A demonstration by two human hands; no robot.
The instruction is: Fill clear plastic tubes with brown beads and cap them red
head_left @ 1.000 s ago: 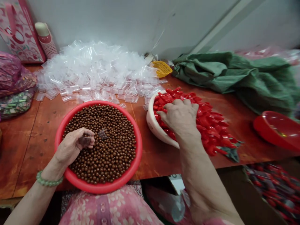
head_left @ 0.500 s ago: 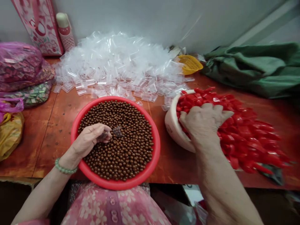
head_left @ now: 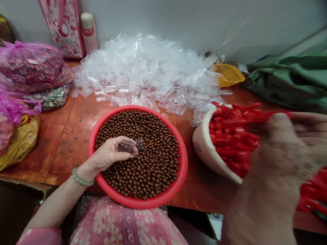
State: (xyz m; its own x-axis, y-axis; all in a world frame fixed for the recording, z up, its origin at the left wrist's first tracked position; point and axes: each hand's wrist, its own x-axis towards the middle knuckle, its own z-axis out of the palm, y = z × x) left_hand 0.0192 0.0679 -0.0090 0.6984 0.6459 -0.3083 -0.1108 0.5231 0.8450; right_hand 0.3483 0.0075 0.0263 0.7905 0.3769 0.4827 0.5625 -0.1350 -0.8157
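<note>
- Grey wall [head_left: 173,20] stands behind a reddish-brown desk [head_left: 58,136], and the person's two hands are spread well apart over its front.
- Left hand [head_left: 112,153]: thumb and fingers pinch a clear container [head_left: 125,146] with brown balls [head_left: 148,173] showing inside. A light, even grip suits such thin-looking walls; I cannot tell which end is open, but that end is best kept uppermost so nothing rolls out.
- Right hand [head_left: 283,149]: blurred, at the red pieces [head_left: 237,158]. Thumb and fingers look parted, one long piece reaching up to them; whether it is gripped I cannot tell. Taking one piece cleanly, without dragging its neighbours, seems best.
- Just beyond the left fingers, a second clear container [head_left: 139,144] rests on the balls, inside the red basin [head_left: 184,160]. Working above this basin would catch spills.
- Beside it, the tilted white bowl [head_left: 205,149] holds red pieces; a steady rim would help.
- Farther back: heaped clear containers [head_left: 148,68] and a yellow basket [head_left: 228,75].
</note>
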